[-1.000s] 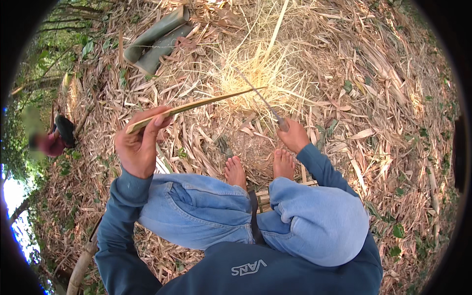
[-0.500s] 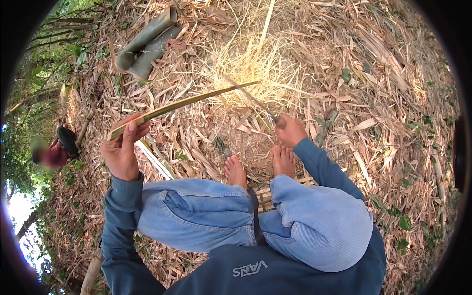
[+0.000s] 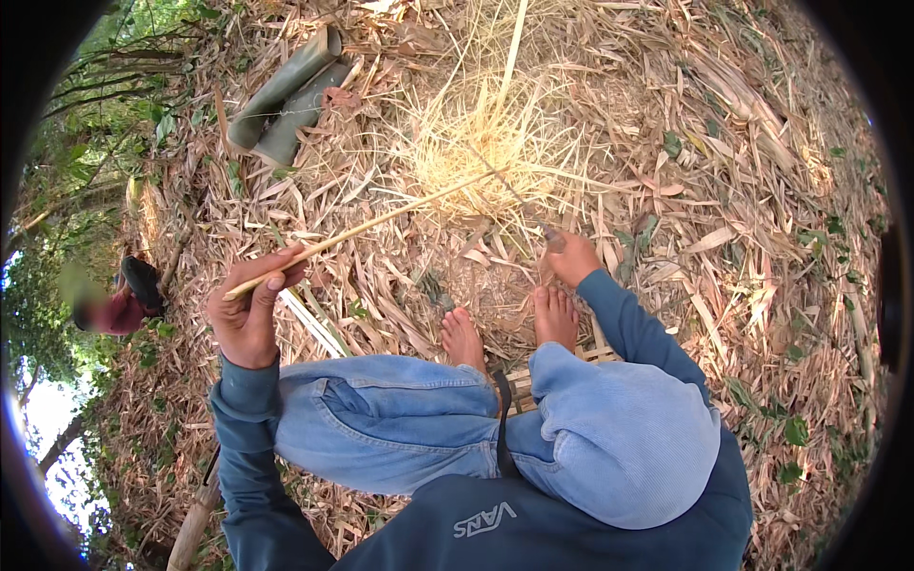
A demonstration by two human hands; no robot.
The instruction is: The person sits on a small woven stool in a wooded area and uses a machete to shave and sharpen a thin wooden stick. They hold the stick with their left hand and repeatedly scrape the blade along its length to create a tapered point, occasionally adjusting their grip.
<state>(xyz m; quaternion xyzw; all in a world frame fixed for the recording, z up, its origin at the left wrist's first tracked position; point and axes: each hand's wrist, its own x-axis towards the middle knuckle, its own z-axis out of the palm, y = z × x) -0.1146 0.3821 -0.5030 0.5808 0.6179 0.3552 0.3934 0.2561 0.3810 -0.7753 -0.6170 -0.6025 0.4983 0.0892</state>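
Note:
My left hand (image 3: 252, 309) is closed round the near end of a long, thin bamboo strip (image 3: 381, 218), thumb on top. The strip slants up and right, its pale yellow side showing, and its far end reaches over a heap of curly pale shavings (image 3: 466, 143). In my closed right hand (image 3: 574, 261) is the handle of a knife (image 3: 511, 193). Its narrow blade points up and left, crossing the strip near its far tip; whether they touch I cannot tell. Several pale split strips (image 3: 319, 324) lie just right of my left wrist.
A pair of dark green rubber boots (image 3: 286, 100) lies at the upper left. Another person (image 3: 119, 300) is low at the far left. Dry bamboo leaves (image 3: 705, 171) cover the ground. Bamboo slats (image 3: 522, 388) show between my legs, and a pole (image 3: 195, 523) lies at the lower left.
The bamboo strip has been turned in my left hand, from its greenish side to its pale side and narrower edge. Both hands sit slightly lower and further right in view.

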